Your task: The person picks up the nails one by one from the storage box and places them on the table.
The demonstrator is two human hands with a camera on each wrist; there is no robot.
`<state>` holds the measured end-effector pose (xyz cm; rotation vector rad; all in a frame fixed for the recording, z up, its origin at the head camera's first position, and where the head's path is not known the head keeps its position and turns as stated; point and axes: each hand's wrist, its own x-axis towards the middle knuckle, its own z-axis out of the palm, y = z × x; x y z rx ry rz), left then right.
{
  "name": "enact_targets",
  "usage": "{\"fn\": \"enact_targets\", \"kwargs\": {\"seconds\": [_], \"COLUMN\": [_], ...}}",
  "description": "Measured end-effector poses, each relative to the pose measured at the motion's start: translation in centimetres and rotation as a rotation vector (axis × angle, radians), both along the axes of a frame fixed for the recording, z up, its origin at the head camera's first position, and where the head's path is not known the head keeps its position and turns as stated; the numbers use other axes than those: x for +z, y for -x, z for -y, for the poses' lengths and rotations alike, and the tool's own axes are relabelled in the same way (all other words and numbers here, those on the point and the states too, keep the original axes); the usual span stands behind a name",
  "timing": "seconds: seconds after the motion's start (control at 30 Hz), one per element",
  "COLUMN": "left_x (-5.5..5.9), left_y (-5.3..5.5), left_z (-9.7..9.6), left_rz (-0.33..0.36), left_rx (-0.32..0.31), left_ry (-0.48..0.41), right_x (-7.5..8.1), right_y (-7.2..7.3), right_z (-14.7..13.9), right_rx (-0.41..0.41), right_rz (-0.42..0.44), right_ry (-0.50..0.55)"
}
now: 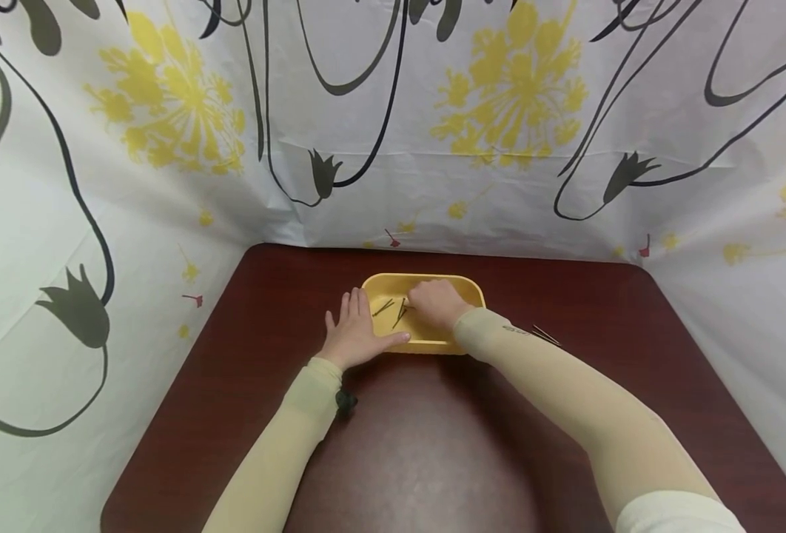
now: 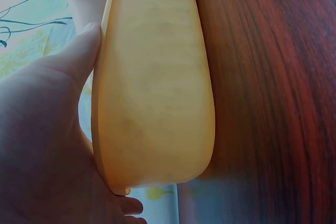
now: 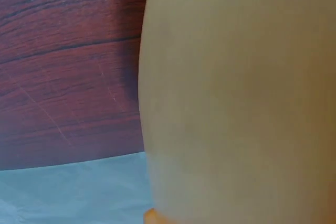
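The tray (image 2: 155, 82) is best steadied by the spread left hand (image 1: 354, 337); the right hand's (image 1: 438, 303) hold beside sticks (image 1: 383, 307) cannot be told.

Yellow tray (image 2: 157, 77), dark red-brown table (image 1: 280, 303)

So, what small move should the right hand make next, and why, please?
Probably it is best to lift the right hand gently out of the yellow tray: it is inside, close to thin sticks, and more sticks lie on the table to the right. The left hand rests against the tray's left end.
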<state>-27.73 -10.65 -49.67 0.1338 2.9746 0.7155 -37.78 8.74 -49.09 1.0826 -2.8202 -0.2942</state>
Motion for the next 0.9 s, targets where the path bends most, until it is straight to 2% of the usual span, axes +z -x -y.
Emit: {"fn": "enact_targets", "kwargs": {"seconds": [0.27, 0.6, 0.9], "left_x": [0.2, 0.4, 0.6], "left_y": [-0.2, -0.2, -0.2], "left_z": [-0.2, 0.0, -0.2], "left_rz": [-0.006, 0.012, 0.018], "left_rx": [0.001, 0.003, -0.003], "left_ry": [0.005, 0.005, -0.007], "right_x": [1.4, 3.0, 4.1], "right_y": [-1.0, -1.8, -2.6], "right_z": [-0.9, -2.2, -3.4], "right_rx": [0.034, 0.051, 0.106], "right_rz": [0.008, 0.001, -0.071], "right_ry": [0.040, 0.149, 0.228]}}
